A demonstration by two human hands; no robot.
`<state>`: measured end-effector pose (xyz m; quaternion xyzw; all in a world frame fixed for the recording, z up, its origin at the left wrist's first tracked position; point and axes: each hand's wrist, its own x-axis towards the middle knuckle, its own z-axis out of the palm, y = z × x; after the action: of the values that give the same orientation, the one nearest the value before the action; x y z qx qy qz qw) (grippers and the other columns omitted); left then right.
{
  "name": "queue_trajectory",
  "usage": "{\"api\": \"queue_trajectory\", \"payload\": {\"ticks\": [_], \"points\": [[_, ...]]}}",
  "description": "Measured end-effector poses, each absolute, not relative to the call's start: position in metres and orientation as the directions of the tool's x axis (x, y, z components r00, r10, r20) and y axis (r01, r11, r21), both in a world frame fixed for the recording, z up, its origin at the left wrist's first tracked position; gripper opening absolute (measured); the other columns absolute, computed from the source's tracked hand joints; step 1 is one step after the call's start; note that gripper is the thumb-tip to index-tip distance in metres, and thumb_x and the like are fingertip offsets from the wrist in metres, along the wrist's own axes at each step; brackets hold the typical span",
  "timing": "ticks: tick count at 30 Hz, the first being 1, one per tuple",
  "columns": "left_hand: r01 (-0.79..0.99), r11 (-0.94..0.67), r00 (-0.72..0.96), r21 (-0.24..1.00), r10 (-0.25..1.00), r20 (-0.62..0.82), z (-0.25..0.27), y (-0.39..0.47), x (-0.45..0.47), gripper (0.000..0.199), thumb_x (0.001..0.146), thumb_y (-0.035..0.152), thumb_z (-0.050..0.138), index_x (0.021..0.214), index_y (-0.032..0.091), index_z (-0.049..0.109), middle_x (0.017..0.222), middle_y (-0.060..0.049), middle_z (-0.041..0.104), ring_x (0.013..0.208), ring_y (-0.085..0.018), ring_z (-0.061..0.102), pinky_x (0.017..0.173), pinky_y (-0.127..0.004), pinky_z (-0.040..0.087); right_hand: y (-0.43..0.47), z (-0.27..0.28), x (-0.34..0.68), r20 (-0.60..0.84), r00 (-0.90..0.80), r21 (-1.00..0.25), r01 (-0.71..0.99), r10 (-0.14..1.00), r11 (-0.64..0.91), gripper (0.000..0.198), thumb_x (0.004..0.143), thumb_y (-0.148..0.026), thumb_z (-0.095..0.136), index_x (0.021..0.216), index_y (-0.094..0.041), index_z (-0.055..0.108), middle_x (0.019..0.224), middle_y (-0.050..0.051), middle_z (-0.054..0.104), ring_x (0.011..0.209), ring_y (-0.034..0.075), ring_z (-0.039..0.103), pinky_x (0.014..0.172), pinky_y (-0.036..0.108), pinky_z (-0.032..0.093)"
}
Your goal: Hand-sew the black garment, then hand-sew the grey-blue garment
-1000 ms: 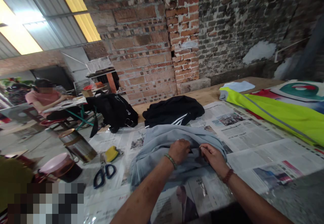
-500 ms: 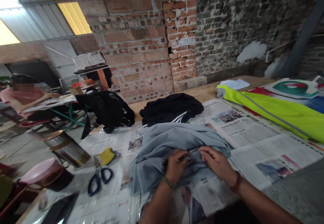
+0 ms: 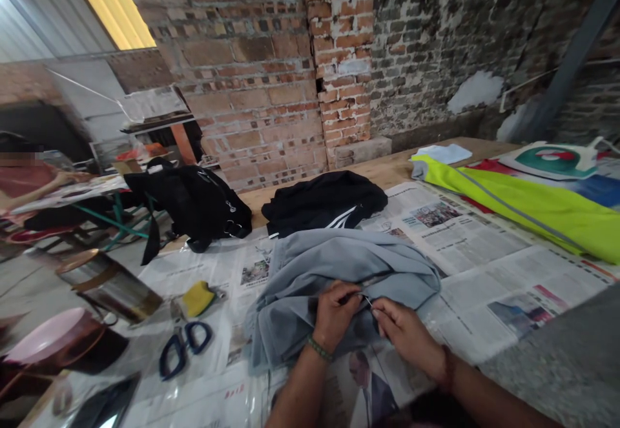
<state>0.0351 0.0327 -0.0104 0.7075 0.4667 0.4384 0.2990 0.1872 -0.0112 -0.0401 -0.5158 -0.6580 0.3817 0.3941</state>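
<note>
A grey garment (image 3: 310, 273) lies bunched on the newspaper before me. My left hand (image 3: 335, 312) pinches a fold of its fabric between thumb and fingers. Just to the right, my right hand (image 3: 400, 328) is closed around a thin needle-like metal tool (image 3: 368, 300); its bright tip points up and left at the pinched fold. Most of the tool is hidden inside my fingers, so its exact kind does not show. Both wrists wear beaded bracelets.
Left of the garment lie scissors (image 3: 181, 344), a yellow pad (image 3: 198, 298), a metal flask (image 3: 111, 286) and a phone (image 3: 104, 402). A black bag (image 3: 194, 205) and black clothing (image 3: 324, 202) sit behind. To the right are a yellow-green vest (image 3: 523, 205) and an iron (image 3: 552, 159). A person sits far left.
My right hand has dropped slightly and drawn left, and the thin metal tool now shows between my hands. My left hand keeps its pinch on the garment. The view has turned a little right.
</note>
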Motion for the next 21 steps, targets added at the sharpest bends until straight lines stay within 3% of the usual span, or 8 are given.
{"api": "queue_trajectory", "payload": {"ticks": [7,15,21], "points": [[0.403,-0.44,0.232,0.803,0.897,0.375,-0.01,0.032,0.038,0.011,0.069,0.013,0.06,0.072,0.019,0.069,0.067,-0.002,0.065,0.066,-0.014,0.058,0.064,-0.024,0.045,-0.009,-0.042,0.183,0.135,-0.07,-0.938,0.313,0.988,0.15,0.023,0.086,-0.036,0.036,0.074,-0.021,0.048,0.053,-0.003,0.052,0.051,0.012,0.049,0.054,0.023,0.037],[0.407,-0.505,0.284,0.761,0.862,0.42,-0.009,0.031,0.038,0.011,0.073,0.017,0.058,0.073,0.018,0.069,0.067,-0.003,0.064,0.065,-0.013,0.058,0.061,-0.023,0.046,-0.003,-0.053,0.171,0.057,0.005,-0.986,0.157,0.998,0.055,0.029,0.082,-0.046,0.039,0.076,-0.021,0.051,0.05,-0.003,0.051,0.042,0.01,0.044,0.04,0.02,0.031],[0.414,-0.537,0.361,0.735,0.838,0.409,-0.013,0.029,0.04,0.016,0.076,0.015,0.053,0.074,0.019,0.069,0.066,-0.002,0.062,0.065,-0.013,0.056,0.061,-0.023,0.045,0.004,-0.052,0.168,-0.03,0.003,-0.998,0.059,1.0,-0.031,0.025,0.081,-0.044,0.038,0.075,-0.021,0.046,0.05,-0.006,0.046,0.035,0.007,0.036,0.034,0.019,0.026]]}}
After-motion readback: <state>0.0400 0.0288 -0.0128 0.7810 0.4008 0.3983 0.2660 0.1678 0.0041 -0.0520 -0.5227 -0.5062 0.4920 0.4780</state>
